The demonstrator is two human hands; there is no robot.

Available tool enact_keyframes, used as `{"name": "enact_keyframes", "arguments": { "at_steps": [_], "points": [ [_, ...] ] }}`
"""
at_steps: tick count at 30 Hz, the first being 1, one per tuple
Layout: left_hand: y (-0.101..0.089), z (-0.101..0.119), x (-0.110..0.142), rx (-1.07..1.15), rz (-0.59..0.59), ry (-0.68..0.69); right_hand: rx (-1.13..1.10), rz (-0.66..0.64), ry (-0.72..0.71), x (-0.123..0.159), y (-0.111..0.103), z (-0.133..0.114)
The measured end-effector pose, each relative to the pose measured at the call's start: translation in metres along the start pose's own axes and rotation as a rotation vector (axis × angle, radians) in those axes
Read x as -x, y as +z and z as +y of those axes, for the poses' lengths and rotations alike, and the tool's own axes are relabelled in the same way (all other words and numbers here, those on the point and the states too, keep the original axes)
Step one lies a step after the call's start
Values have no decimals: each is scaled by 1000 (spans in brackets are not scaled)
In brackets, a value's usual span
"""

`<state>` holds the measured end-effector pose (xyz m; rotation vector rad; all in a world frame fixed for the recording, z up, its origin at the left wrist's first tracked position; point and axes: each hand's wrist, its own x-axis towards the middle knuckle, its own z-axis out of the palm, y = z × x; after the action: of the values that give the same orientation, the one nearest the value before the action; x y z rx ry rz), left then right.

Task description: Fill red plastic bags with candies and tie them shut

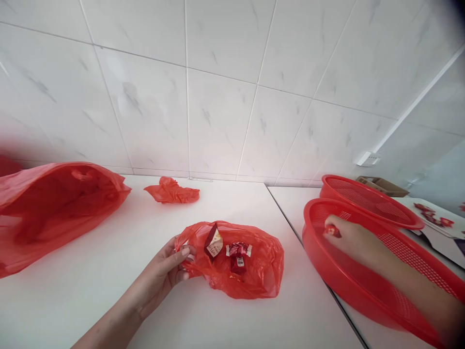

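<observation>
My left hand pinches the left rim of a thin red plastic bag, which lies with its mouth open on the white table. Inside the bag are a cream-and-maroon packet, a pink wrapped candy and a dark red packet. Off to the right, my right hand is closed around a small red wrapped candy, of which only part shows. That hand is over a red plastic basket with perforated sides, and my forearm hides much of the basket's inside.
A large open red bag occupies the left side. By the tiled wall lies a crumpled red bag. Behind the near basket are a second red basket, a cardboard box and a white tray bearing red-wrapped pieces.
</observation>
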<state>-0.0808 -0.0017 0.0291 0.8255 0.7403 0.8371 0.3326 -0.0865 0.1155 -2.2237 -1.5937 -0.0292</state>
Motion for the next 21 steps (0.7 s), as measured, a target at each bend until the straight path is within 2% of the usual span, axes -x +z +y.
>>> {"name": "enact_keyframes", "arguments": {
  "at_steps": [2, 5, 7, 10, 12, 16, 21],
  "points": [
    [0, 0, 0, 7, -13, 6, 68, -25, -46, 0, -10, -30],
    [1, 1, 2, 18, -27, 18, -18, -2, -197, 10, -17, -78],
    [3, 2, 4, 20, -32, 27, -61, -17, -355, 19, -12, -106],
    [4, 4, 5, 14, -30, 40, -59, -79, -572, 24, 7, -134],
    [6, 6, 6, 8, -13, 40, -52, -160, -637, 21, 22, -145],
    [9, 9, 8, 5, -1, 45, 1, -301, -613, 11, 41, -147],
    [5, 8, 9, 17, -22, 46, 105, -241, -459, 10, 48, -128]
  ]
}}
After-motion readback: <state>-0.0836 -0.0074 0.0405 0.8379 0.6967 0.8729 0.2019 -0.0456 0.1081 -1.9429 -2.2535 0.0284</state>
